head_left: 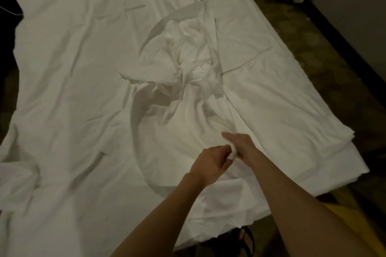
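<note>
From the head view, a white sheet [87, 81] lies rumpled across the whole bed [344, 165], twisted into a bunched heap [188, 64] at the middle. Near the bed's near edge, towards its right corner, the left hand [210, 161] and the right hand [243, 146] meet. Both pinch one small gathered fold of the sheet between curled fingers, the right forefinger sticking out straight.

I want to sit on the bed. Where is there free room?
Free: the flat sheet left of the crumpled heap, out to its left edge, and the smooth part between the heap and the right edge. Crowded: the middle heap, and the near end, where the left hand and right hand pinch the sheet.
</note>
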A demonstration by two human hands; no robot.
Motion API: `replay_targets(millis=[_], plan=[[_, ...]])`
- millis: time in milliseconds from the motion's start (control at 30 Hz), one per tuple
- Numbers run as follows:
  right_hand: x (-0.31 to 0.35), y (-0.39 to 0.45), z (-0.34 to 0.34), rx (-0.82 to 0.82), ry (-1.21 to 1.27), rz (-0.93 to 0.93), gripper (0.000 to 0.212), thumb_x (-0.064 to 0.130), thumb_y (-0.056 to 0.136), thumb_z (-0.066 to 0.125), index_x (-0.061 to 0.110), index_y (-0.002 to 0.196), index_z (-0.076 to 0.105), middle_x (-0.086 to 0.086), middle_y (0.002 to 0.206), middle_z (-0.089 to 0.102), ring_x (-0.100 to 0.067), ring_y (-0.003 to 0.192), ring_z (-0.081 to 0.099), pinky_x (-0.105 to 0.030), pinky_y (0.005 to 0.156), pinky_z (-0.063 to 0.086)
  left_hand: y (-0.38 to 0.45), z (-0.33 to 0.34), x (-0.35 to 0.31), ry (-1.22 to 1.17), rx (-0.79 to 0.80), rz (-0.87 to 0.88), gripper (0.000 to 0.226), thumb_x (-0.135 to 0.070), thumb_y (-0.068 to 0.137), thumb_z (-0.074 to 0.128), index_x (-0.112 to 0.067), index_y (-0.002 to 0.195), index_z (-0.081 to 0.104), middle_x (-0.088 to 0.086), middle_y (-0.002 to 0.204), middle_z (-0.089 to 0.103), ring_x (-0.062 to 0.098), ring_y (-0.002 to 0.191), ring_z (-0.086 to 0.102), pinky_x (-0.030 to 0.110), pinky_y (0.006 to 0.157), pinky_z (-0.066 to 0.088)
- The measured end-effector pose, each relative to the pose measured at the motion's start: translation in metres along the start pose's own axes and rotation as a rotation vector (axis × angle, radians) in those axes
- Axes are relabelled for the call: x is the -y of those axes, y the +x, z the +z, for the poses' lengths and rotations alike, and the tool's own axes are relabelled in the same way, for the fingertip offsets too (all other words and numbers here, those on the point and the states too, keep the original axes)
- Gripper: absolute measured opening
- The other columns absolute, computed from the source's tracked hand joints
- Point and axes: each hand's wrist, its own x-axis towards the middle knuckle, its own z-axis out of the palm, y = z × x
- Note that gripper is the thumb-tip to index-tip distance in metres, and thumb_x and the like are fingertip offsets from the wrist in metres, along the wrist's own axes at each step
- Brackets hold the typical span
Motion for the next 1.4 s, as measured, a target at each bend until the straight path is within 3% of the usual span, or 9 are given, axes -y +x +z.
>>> replay_targets(millis=[233, 433, 533, 633, 800, 1000, 1133, 1267, 1400], plan=[[0.016, -0.052, -0.063, -0.446, -0.003, -0.517, 0.018, 0.021, 0.091, 0.065, 0.006, 0.081, 0.059, 0.001, 0.068, 0.056, -0.016, 0.066, 0.051, -0.021, 0.066, 0.036, 0.021, 0.035, -0.081, 0.005, 0.033, 0.037, 0.014, -0.019, 0.096, 0.05, -0.007, 0.09, 0.056, 0.001, 0.071, 0.052, 0.016, 0.062, 0.049, 0.028, 0.062, 0.037], [-0.065, -0.046, -0.118, -0.695, -0.085, -0.339, 0.022, 0.019, 0.096, 0.056, -0.001, 0.102, 0.063, -0.017, 0.103, 0.065, -0.034, 0.096, 0.059, -0.032, 0.078, 0.042, 0.018, 0.102, -0.104, 0.051, 0.366, -0.098, 0.02, -0.026, 0.092, 0.054, -0.008, 0.099, 0.058, 0.008, 0.083, 0.06, 0.023, 0.074, 0.055, 0.029, 0.066, 0.042], [-0.087, -0.037, -0.125, -0.606, -0.202, -0.113, 0.019, 0.011, 0.094, 0.052, 0.005, 0.11, 0.059, -0.019, 0.115, 0.061, -0.037, 0.104, 0.057, -0.04, 0.084, 0.046, 0.006, 0.11, -0.088, -0.041, 0.441, -0.276, 0.029, -0.035, 0.088, 0.062, -0.015, 0.109, 0.06, 0.01, 0.111, 0.063, 0.025, 0.101, 0.057, 0.033, 0.086, 0.043], [-0.08, -0.036, -0.115, -0.574, -0.335, -0.028, 0.031, 0.009, 0.087, 0.06, 0.008, 0.117, 0.053, -0.018, 0.126, 0.049, -0.037, 0.113, 0.049, -0.048, 0.093, 0.044, -0.009, 0.084, -0.059, -0.12, 0.287, -0.428, 0.025, -0.031, 0.09, 0.061, -0.013, 0.107, 0.066, 0.009, 0.114, 0.066, 0.025, 0.103, 0.061, 0.033, 0.093, 0.047], [-0.042, -0.039, -0.064, -0.538, -0.587, -0.371, 0.03, 0.007, 0.081, 0.063, 0.01, 0.11, 0.056, -0.013, 0.128, 0.043, -0.032, 0.117, 0.043, -0.045, 0.096, 0.038, -0.037, 0.013, 0.018, -0.121, 0.007, -0.662, 0.016, -0.019, 0.091, 0.058, -0.008, 0.098, 0.068, 0.013, 0.093, 0.073, 0.026, 0.085, 0.07, 0.024, 0.069, 0.049], [-0.014, -0.051, 0.056, -0.282, -0.543, -0.612, 0.022, 0.005, 0.082, 0.058, 0.011, 0.103, 0.055, -0.008, 0.11, 0.05, -0.028, 0.098, 0.055, -0.042, 0.084, 0.045, -0.074, -0.062, 0.107, 0.043, -0.195, -0.884, 0.025, -0.024, 0.091, 0.056, -0.012, 0.112, 0.063, 0.01, 0.113, 0.066, 0.029, 0.106, 0.06, 0.035, 0.09, 0.047], [-0.025, -0.056, 0.137, -0.143, -0.567, -0.634, 0.018, 0.008, 0.085, 0.056, 0.013, 0.102, 0.054, -0.005, 0.105, 0.053, -0.022, 0.082, 0.055, -0.035, 0.074, 0.047, -0.09, -0.09, 0.158, 0.064, -0.175, -0.942, 0.045, -0.023, 0.095, 0.053, -0.007, 0.135, 0.042, 0.015, 0.131, 0.055, 0.031, 0.121, 0.051, 0.036, 0.098, 0.039], [-0.055, -0.05, 0.21, 0.013, -0.758, -0.514, 0.032, 0.021, 0.087, 0.061, 0.013, 0.115, 0.048, -0.003, 0.115, 0.048, -0.021, 0.098, 0.055, -0.033, 0.083, 0.045, -0.096, -0.1, 0.209, -0.058, -0.148, -0.911, 0.057, -0.02, 0.091, 0.058, -0.001, 0.14, 0.035, 0.019, 0.138, 0.047, 0.033, 0.127, 0.047, 0.035, 0.103, 0.036], [-0.077, -0.039, 0.263, 0.029, -1.012, -0.487, 0.045, 0.031, 0.088, 0.062, 0.013, 0.125, 0.042, -0.005, 0.125, 0.043, -0.024, 0.111, 0.049, -0.032, 0.088, 0.043, -0.096, -0.1, 0.239, -0.125, -0.119, -0.868, 0.02, -0.019, 0.088, 0.062, -0.011, 0.106, 0.058, 0.005, 0.103, 0.061, 0.023, 0.099, 0.058, 0.028, 0.084, 0.046]])
